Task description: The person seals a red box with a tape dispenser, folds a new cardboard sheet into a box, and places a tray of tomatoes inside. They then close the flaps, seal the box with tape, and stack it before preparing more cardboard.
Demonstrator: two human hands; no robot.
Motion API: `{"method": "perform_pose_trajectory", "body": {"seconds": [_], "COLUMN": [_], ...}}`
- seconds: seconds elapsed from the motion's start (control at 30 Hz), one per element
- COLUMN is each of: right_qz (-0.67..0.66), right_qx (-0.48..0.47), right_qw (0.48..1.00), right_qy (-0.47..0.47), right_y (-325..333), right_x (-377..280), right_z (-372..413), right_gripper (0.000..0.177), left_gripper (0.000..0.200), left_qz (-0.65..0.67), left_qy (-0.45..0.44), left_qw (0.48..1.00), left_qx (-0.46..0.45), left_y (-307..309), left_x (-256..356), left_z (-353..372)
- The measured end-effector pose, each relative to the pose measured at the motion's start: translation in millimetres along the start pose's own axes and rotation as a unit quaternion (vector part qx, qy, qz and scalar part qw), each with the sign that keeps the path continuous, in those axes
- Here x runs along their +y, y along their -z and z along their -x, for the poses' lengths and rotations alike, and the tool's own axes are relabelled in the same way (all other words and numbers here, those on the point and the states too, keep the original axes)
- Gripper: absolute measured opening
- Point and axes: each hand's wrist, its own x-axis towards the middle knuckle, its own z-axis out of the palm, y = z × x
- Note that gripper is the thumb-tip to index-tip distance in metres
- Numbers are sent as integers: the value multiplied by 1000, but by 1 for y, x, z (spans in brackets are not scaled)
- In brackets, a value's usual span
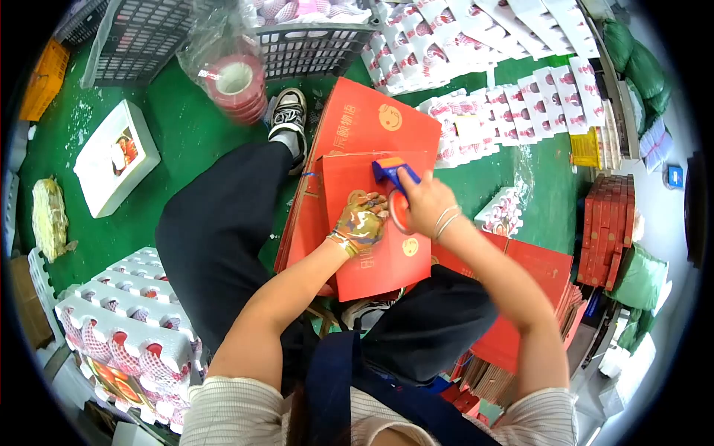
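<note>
Pressing flat on the red carton (pixel 375 275), the left hand (pixel 362 223) lies open with fingers spread near the top seam. The right hand (pixel 425 204) has its grip closed around a blue-handled tape dispenser (pixel 394 175), whose red roll touches the carton. The carton rests on a stack of flattened red cartons (pixel 368 119) beside the person's knees, above the green floor (pixel 186 130).

Handle of the tape dispenser (pixel 394 173) buried in the right hand (pixel 425 204), print on the red box (pixel 383 271) partly under the left hand (pixel 362 223) and too small to read, foam trays (pixel 126 320) cut by the lower-left edge, crate (pixel 312 48) top cropped
</note>
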Motion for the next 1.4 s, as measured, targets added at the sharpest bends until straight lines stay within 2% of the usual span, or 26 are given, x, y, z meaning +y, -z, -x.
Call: {"method": "perform_pose_trajectory", "body": {"seconds": [0.03,0.07,0.1,0.17,0.23,0.27,0.3,0.37,0.43,0.5,0.53,0.57,0.63,0.7,0.77,0.87,0.97,1.03,1.2,1.4], "right_qz": [2,-1,-7,-3,-21,-21,-24,-28,-43,-73,-81,-88,-97,-81,-81,-108,-148,-167,-178,-221], "right_qx": [24,29,32,-6,-11,-9,-4,16,58,21,27,32,41,48,47,69,25,33,41,44], "right_qw": [1000,999,999,998,997,996,996,996,993,990,989,988,984,987,984,980,973,969,967,951], "right_qy": [-9,-25,-31,-68,-78,-82,-86,-86,-94,-120,-122,-122,-144,-132,-150,-156,-173,-178,-179,-211], "right_y": [-9,-16,-22,-26,-28,-27,-26,-36,-47,-44,-51,-59,-67,-72,-79,-84,-79,-88,-88,-127], "right_x": [-8,-12,-16,-23,-25,-28,-30,-34,-43,-52,-58,-63,-67,-68,-68,-68,-68,-68,-67,-95], "right_z": [7,10,17,25,33,36,36,53,77,109,126,143,156,156,151,156,156,157,177,273], "right_gripper": [58,59,59,70,71,71,71,66,63,64,64,64,65,65,66,72,76,80,81,81], "left_gripper": [15,9,11,10,14,15,15,14,13,13,13,13,23,38,52,61,63,63,57,51], "left_qz": [-4,35,79,74,69,245,241,57,29,0,18,20,-84,-48,-223,-192,-256,-201,-223,-223], "left_qy": [-7,5,17,20,48,207,202,68,70,86,120,113,117,9,-79,-50,-95,-80,-111,-125], "left_qw": [1000,999,997,997,996,947,949,995,996,996,993,993,988,999,960,959,928,936,936,936], "left_qx": [-3,5,11,10,20,6,0,40,38,34,8,-1,-54,-19,-152,-202,-253,-278,-251,-241], "left_y": [-3,-2,-2,6,19,24,40,70,69,62,60,58,50,58,78,70,75,74,73,71], "left_x": [-4,-6,-4,-6,4,14,16,20,15,15,13,10,-4,-19,-15,-11,21,34,36,38], "left_z": [2,6,12,19,28,30,22,10,8,14,13,9,-4,-41,-95,-100,-61,-31,-32,-31]}}
